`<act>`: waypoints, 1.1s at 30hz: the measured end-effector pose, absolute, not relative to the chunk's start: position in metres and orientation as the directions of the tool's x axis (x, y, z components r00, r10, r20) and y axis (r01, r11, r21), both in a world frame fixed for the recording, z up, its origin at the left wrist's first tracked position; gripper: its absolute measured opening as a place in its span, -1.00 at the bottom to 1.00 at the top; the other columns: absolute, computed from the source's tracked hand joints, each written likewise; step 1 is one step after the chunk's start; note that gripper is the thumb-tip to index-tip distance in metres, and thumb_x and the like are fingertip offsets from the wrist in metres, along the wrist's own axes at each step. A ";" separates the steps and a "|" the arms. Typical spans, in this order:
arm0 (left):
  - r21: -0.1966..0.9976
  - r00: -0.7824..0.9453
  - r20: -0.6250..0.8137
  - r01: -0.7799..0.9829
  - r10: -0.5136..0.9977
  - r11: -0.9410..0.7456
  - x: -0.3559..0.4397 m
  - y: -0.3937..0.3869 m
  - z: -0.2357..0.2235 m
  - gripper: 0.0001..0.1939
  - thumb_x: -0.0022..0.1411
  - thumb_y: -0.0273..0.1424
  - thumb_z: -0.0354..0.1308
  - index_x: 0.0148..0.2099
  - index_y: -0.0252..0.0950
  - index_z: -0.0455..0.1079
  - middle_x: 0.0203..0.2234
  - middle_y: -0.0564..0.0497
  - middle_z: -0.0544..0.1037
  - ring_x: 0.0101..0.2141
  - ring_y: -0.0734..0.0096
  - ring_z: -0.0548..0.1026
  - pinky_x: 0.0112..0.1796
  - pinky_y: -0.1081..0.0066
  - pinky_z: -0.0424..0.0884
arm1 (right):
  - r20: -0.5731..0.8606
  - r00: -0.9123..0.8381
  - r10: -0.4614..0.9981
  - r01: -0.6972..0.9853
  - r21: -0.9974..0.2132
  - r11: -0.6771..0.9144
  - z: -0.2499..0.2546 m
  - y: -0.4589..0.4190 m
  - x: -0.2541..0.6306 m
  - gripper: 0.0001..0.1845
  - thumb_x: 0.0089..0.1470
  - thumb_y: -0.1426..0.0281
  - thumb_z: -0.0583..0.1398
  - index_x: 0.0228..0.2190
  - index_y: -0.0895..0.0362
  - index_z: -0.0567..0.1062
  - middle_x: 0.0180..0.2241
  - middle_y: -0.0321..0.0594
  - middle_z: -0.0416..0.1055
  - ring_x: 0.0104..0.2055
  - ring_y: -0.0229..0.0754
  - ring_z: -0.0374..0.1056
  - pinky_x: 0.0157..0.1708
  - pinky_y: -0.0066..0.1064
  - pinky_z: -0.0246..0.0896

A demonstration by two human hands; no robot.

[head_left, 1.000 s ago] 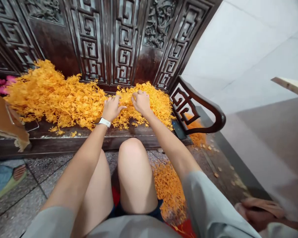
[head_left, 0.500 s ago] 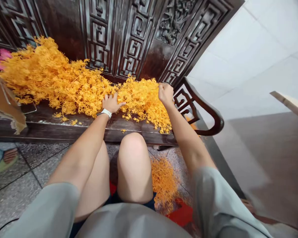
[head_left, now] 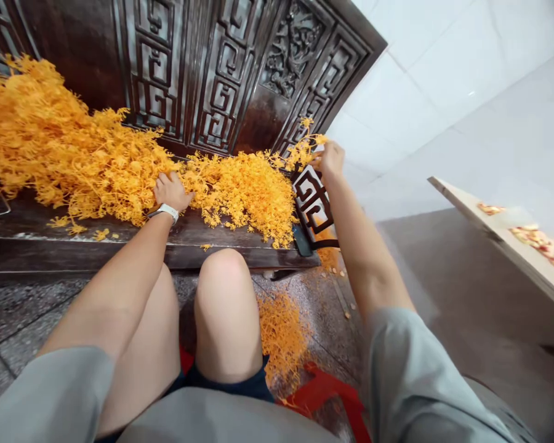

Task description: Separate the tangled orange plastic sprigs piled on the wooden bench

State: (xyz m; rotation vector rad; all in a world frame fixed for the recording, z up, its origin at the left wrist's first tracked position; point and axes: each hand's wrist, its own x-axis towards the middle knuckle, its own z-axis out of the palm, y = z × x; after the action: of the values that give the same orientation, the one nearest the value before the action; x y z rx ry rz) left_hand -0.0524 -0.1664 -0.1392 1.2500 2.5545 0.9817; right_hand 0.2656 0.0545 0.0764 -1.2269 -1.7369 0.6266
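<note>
Head view: your right hand [head_left: 331, 159] pinches a yellow sprig [head_left: 302, 152] by the right armrest [head_left: 312, 198]; left hand [head_left: 172, 192], fingers apart, touches the flower pile [head_left: 92, 163] on the bench [head_left: 189, 237]. Snagging on the armrest could snap it.

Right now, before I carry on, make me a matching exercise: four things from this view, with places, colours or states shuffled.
1. Left hand
2. Right hand
3. Wrist strap
4. Orange strands

A. White
B. On the floor
C. Raised, holding a yellow sprig
D. Against the yellow heap

Pairs: 1-D, 2-C, 3-A, 4-B
</note>
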 end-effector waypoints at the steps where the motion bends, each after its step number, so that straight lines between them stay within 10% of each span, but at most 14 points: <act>1: 0.610 -0.651 0.183 0.663 0.736 0.434 -0.048 -0.167 -0.134 -0.03 0.17 -0.08 0.37 0.37 -0.67 0.16 0.28 -0.75 0.23 0.29 -0.59 0.25 0.22 -0.32 0.21 | 0.343 -0.069 0.937 0.442 -0.832 0.336 0.082 0.051 0.265 -0.71 0.42 0.38 -0.14 -0.11 0.16 0.34 -0.51 -0.39 0.32 -0.64 -0.42 0.20 -0.48 -0.45 0.03; 9: 0.735 -0.609 0.485 0.672 0.628 0.084 0.009 -0.157 -0.067 -0.12 0.16 -0.30 0.32 0.44 -0.47 0.14 0.44 -0.54 0.11 0.40 -0.48 0.09 0.33 -0.37 0.02 | 0.160 -0.062 0.985 0.069 -0.984 0.164 0.079 0.009 0.245 -0.92 0.32 0.40 0.12 -0.29 0.09 0.35 -0.46 -0.42 0.33 -0.51 -0.38 0.26 -0.37 -0.42 0.25; 12: 0.837 -0.516 0.481 0.511 0.709 -0.196 0.035 -0.129 -0.028 -0.59 0.42 -0.16 0.09 0.12 -0.33 0.47 0.10 -0.37 0.54 0.17 -0.17 0.45 0.25 -0.18 0.27 | 0.161 -0.175 0.971 -0.018 -0.987 0.160 0.062 -0.001 0.235 -0.89 0.21 0.40 0.23 -0.35 0.11 0.38 -0.40 -0.32 0.44 -0.40 -0.31 0.35 -0.33 -0.39 0.29; 16: 0.923 -0.231 0.359 0.229 0.904 -0.308 0.057 -0.094 0.006 -0.48 0.44 0.03 0.08 -0.39 -0.28 0.46 -0.43 -0.15 0.57 -0.31 0.19 0.59 -0.12 0.17 0.53 | 0.144 -0.276 0.950 -0.124 -0.986 0.114 0.030 -0.011 0.217 -0.89 0.04 0.45 0.31 -0.38 0.12 0.45 -0.37 -0.25 0.50 -0.35 -0.26 0.37 -0.32 -0.38 0.28; 22: 0.967 -0.208 0.248 0.109 0.946 -0.229 0.051 -0.084 -0.019 -0.80 0.31 -0.36 0.25 -0.35 -0.24 0.33 -0.49 0.03 0.50 -0.50 0.43 0.45 -0.38 0.38 0.43 | 0.078 -0.212 0.974 -0.235 -0.972 0.027 -0.010 -0.023 0.208 -0.73 -0.02 0.40 0.35 -0.21 0.14 0.59 -0.20 -0.24 0.54 -0.12 -0.18 0.39 -0.06 -0.26 0.31; 33: 0.728 -0.090 0.493 0.588 0.865 -0.354 0.006 -0.076 -0.110 -0.74 0.34 -0.18 0.13 -0.23 -0.24 0.50 -0.47 0.01 0.50 -0.44 0.33 0.39 -0.33 0.34 0.25 | 0.020 0.020 1.000 -0.261 -0.965 0.025 -0.040 -0.001 0.211 -0.76 0.08 0.48 0.38 -0.25 0.11 0.44 -0.30 -0.32 0.51 -0.24 -0.32 0.41 -0.04 -0.36 0.36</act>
State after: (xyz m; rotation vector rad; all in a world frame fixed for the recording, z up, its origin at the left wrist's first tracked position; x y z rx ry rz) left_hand 0.0055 -0.0757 -0.1095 1.9049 1.5893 1.4197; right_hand 0.2106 -0.0007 -0.0398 -1.0050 -1.0119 1.2939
